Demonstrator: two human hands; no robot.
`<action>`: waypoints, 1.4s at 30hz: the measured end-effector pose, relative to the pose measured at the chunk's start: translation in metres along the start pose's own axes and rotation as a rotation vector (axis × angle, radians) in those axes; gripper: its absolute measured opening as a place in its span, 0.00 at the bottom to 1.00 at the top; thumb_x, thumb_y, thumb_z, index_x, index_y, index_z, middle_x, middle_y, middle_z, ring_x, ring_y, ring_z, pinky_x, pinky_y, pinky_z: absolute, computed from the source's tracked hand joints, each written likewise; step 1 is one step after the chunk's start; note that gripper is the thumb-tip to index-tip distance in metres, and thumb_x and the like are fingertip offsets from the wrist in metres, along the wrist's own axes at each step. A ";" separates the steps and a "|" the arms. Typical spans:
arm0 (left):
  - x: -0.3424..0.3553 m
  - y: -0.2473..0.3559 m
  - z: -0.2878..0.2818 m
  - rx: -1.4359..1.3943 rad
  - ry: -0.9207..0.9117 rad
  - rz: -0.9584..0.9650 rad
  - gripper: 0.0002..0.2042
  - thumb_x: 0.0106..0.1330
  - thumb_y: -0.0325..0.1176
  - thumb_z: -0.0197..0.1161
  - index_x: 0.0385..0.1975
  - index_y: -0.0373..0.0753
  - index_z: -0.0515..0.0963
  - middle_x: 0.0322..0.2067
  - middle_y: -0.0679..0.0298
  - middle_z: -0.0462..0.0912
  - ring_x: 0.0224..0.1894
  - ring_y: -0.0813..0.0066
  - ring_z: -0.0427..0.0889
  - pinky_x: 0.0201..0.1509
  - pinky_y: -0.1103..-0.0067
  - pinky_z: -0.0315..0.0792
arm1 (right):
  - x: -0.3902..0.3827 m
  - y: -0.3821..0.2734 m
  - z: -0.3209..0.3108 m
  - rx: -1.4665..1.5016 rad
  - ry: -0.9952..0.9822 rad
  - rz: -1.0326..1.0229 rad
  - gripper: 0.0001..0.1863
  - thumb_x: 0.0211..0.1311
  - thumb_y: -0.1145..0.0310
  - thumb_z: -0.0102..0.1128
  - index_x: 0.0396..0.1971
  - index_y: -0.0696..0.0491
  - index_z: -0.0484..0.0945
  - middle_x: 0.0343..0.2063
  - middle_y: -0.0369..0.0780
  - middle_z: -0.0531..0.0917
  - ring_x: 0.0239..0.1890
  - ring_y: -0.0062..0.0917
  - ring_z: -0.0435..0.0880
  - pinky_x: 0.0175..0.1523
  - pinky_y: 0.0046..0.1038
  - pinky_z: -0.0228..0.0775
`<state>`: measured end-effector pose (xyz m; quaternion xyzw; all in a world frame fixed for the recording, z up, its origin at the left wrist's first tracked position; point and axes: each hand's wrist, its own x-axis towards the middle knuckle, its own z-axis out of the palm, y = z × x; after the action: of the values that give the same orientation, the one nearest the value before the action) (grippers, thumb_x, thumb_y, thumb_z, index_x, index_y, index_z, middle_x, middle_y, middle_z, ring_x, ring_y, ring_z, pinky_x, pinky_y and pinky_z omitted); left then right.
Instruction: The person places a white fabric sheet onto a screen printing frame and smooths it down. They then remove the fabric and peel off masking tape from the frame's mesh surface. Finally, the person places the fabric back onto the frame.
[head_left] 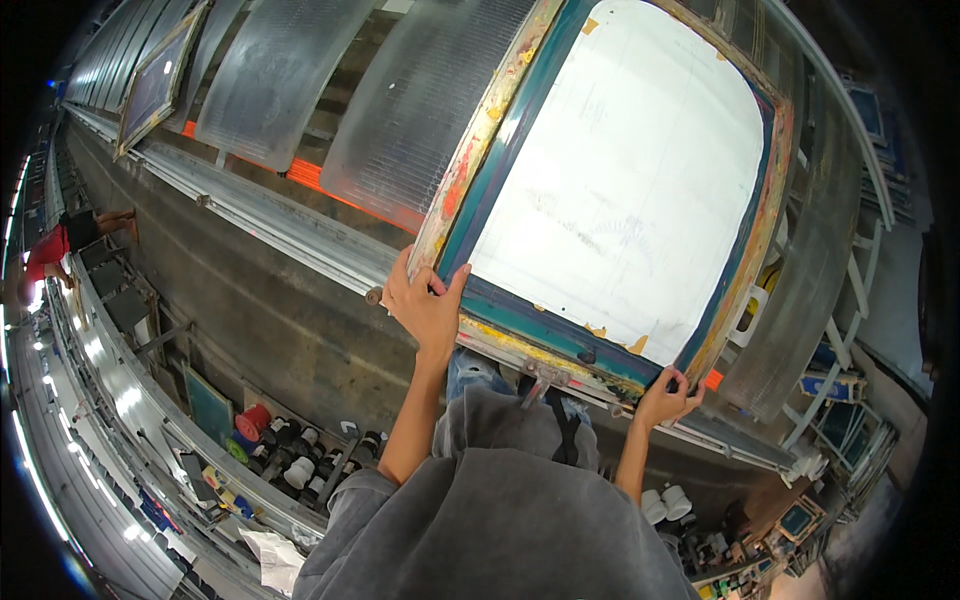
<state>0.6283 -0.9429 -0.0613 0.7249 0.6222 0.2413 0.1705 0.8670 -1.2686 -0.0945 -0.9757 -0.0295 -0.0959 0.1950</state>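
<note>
In front of me lies a large screen printing frame, its wooden edges stained yellow, red and green. A white sheet covers most of its middle, with bits of brown tape along the sheet's edges. Dark teal mesh shows around the sheet. My left hand grips the frame's near left corner, thumb on the inner side and fingers over the outer edge. At the near right corner, my right hand pinches the frame's edge between thumb and fingers. A metal clamp sits at the middle of the near edge.
Grey translucent panels line the long table to the left, with a metal rail along its edge. A smaller frame leans farther off. Tubs and bottles stand low at left. A person in red is far left.
</note>
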 end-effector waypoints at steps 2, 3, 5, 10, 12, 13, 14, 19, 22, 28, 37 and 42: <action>0.000 -0.001 0.000 0.000 -0.008 -0.006 0.26 0.50 0.46 0.81 0.12 0.37 0.70 0.60 0.50 0.77 0.60 0.48 0.73 0.63 0.60 0.60 | -0.001 0.001 0.000 -0.001 0.001 0.001 0.12 0.61 0.60 0.70 0.30 0.55 0.84 0.67 0.47 0.66 0.70 0.43 0.62 0.69 0.44 0.56; 0.000 -0.001 0.001 0.005 -0.005 -0.005 0.26 0.50 0.47 0.81 0.12 0.37 0.70 0.60 0.50 0.77 0.60 0.48 0.73 0.63 0.60 0.60 | -0.001 0.002 0.000 0.002 0.005 0.001 0.12 0.60 0.61 0.69 0.29 0.56 0.84 0.67 0.47 0.66 0.70 0.43 0.62 0.69 0.44 0.56; 0.000 -0.002 0.001 0.018 0.003 -0.007 0.25 0.50 0.47 0.81 0.12 0.37 0.70 0.61 0.50 0.77 0.60 0.48 0.73 0.64 0.60 0.60 | -0.001 0.004 0.002 0.009 0.009 -0.002 0.12 0.60 0.62 0.69 0.29 0.56 0.83 0.67 0.47 0.66 0.70 0.43 0.62 0.69 0.44 0.56; 0.000 -0.003 0.002 0.028 0.003 -0.021 0.26 0.50 0.47 0.81 0.12 0.38 0.70 0.61 0.51 0.77 0.61 0.49 0.72 0.65 0.60 0.59 | 0.000 0.009 0.003 -0.020 0.005 -0.031 0.10 0.57 0.64 0.69 0.27 0.56 0.82 0.67 0.47 0.66 0.69 0.44 0.63 0.68 0.44 0.56; 0.000 -0.002 0.002 0.024 0.001 -0.024 0.25 0.50 0.47 0.81 0.12 0.38 0.70 0.61 0.52 0.77 0.61 0.50 0.72 0.65 0.60 0.59 | 0.000 0.006 0.003 -0.030 0.017 -0.036 0.09 0.57 0.66 0.68 0.26 0.56 0.81 0.66 0.47 0.66 0.69 0.43 0.64 0.68 0.44 0.56; 0.000 -0.002 0.002 0.020 -0.003 -0.030 0.25 0.50 0.47 0.81 0.12 0.38 0.70 0.61 0.52 0.77 0.61 0.50 0.71 0.65 0.60 0.58 | -0.001 0.003 0.002 -0.030 0.025 -0.037 0.08 0.56 0.68 0.68 0.26 0.57 0.80 0.66 0.47 0.67 0.69 0.43 0.64 0.69 0.44 0.56; 0.000 -0.002 0.001 0.017 -0.007 -0.036 0.25 0.50 0.47 0.81 0.12 0.38 0.70 0.61 0.52 0.77 0.62 0.51 0.71 0.65 0.60 0.58 | -0.002 0.000 0.002 -0.031 0.032 -0.037 0.07 0.56 0.69 0.67 0.25 0.57 0.79 0.65 0.47 0.67 0.69 0.43 0.64 0.69 0.44 0.56; 0.000 -0.002 0.002 0.012 -0.015 -0.034 0.25 0.50 0.46 0.81 0.12 0.39 0.69 0.61 0.53 0.76 0.62 0.52 0.70 0.65 0.61 0.58 | -0.001 -0.001 0.002 0.018 0.031 -0.004 0.10 0.59 0.66 0.68 0.27 0.58 0.81 0.66 0.47 0.67 0.69 0.43 0.64 0.69 0.44 0.56; 0.000 -0.004 0.003 0.012 -0.004 -0.010 0.25 0.51 0.45 0.81 0.12 0.39 0.69 0.61 0.53 0.77 0.61 0.52 0.71 0.64 0.61 0.58 | -0.001 0.003 0.003 0.015 0.039 -0.022 0.12 0.61 0.63 0.69 0.29 0.58 0.82 0.67 0.47 0.67 0.68 0.43 0.65 0.68 0.44 0.57; 0.000 -0.004 0.003 0.005 0.011 0.003 0.25 0.51 0.44 0.81 0.13 0.40 0.67 0.60 0.54 0.77 0.60 0.55 0.73 0.63 0.60 0.58 | -0.001 0.003 0.003 -0.019 0.032 -0.030 0.13 0.62 0.60 0.70 0.31 0.56 0.84 0.66 0.48 0.67 0.68 0.43 0.66 0.69 0.44 0.57; 0.002 0.001 0.002 0.040 0.012 0.020 0.25 0.50 0.43 0.81 0.12 0.38 0.68 0.61 0.51 0.77 0.57 0.50 0.75 0.62 0.62 0.62 | -0.005 0.003 0.003 -0.021 0.045 -0.042 0.13 0.62 0.60 0.70 0.31 0.56 0.84 0.66 0.48 0.67 0.68 0.45 0.65 0.69 0.44 0.56; 0.003 -0.001 0.003 -0.020 0.016 0.084 0.27 0.50 0.42 0.82 0.12 0.38 0.65 0.57 0.46 0.80 0.49 0.45 0.81 0.53 0.60 0.71 | -0.003 0.003 0.002 -0.044 0.085 -0.089 0.08 0.59 0.63 0.71 0.30 0.51 0.85 0.63 0.49 0.70 0.66 0.48 0.66 0.69 0.46 0.55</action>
<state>0.6294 -0.9391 -0.0641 0.7467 0.5901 0.2605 0.1625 0.8650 -1.2710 -0.0982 -0.9725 -0.0625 -0.1463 0.1700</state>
